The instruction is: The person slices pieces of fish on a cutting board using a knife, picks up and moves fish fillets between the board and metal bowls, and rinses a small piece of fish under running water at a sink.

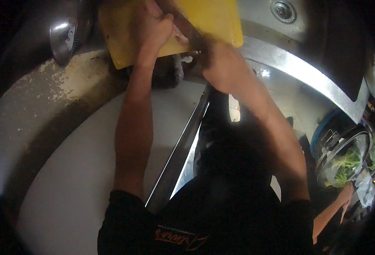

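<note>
A yellow cutting board [193, 16] lies at the top of the view. On it is a piece of pinkish raw meat [180, 35], partly hidden by my left hand [158, 28], whose fingers press on it. My right hand [224, 63] grips the handle of a wide, dark blade, seemingly a cleaver [187, 25]. The blade lies along the right side of the meat. Motion blurs my right hand, and the far end of the blade is cut off by the top edge of the view.
A metal sink with a drain [283, 11] is at the upper right, behind a steel rim [302, 70]. A dark, shiny vessel [63, 41] stands at upper left. At right, another person's hand [345, 194] is beside leafy greens [346, 165] in a clear bag. A white surface [79, 159] spreads at lower left.
</note>
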`<state>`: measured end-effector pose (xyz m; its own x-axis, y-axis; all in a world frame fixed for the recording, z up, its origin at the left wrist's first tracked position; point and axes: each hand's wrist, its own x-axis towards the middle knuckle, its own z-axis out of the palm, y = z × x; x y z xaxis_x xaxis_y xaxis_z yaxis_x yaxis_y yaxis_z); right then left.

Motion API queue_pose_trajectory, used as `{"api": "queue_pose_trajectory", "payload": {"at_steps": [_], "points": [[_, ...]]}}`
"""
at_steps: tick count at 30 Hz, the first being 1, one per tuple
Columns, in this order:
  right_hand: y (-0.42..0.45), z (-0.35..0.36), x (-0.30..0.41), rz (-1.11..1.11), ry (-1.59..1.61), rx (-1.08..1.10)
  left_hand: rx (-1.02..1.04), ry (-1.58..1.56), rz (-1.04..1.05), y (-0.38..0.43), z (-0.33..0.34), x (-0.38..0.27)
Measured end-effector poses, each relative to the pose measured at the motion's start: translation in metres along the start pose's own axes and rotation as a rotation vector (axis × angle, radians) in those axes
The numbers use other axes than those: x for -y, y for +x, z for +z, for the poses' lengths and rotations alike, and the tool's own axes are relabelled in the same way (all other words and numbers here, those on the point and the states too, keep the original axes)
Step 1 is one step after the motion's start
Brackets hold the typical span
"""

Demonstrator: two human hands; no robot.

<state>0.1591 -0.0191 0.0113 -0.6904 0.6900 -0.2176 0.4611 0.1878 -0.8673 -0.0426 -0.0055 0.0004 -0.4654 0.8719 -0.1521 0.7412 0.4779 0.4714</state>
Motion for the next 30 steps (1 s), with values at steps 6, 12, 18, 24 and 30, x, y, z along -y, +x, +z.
{"api": "queue_pose_trajectory", "payload": {"at_steps": [6,12,18,24,30], "points": [[-0.03,-0.003,0.029,0.231,-0.03,0.004,-0.067,-0.139,-0.119,-0.001,0.011,0.01],[-0.028,-0.002,0.027,0.233,0.083,-0.013,0.003,-0.118,-0.246,-0.002,0.014,-0.005],[-0.027,-0.001,0.028,0.088,0.017,-0.025,-0.08,-0.011,-0.127,-0.004,0.017,0.007],[-0.017,0.006,0.025,0.118,0.074,-0.024,0.014,0.065,-0.181,-0.003,0.001,-0.009],[0.002,0.02,0.014,-0.013,0.119,-0.211,-0.04,-0.067,-0.077,0.0,0.016,0.021]]}}
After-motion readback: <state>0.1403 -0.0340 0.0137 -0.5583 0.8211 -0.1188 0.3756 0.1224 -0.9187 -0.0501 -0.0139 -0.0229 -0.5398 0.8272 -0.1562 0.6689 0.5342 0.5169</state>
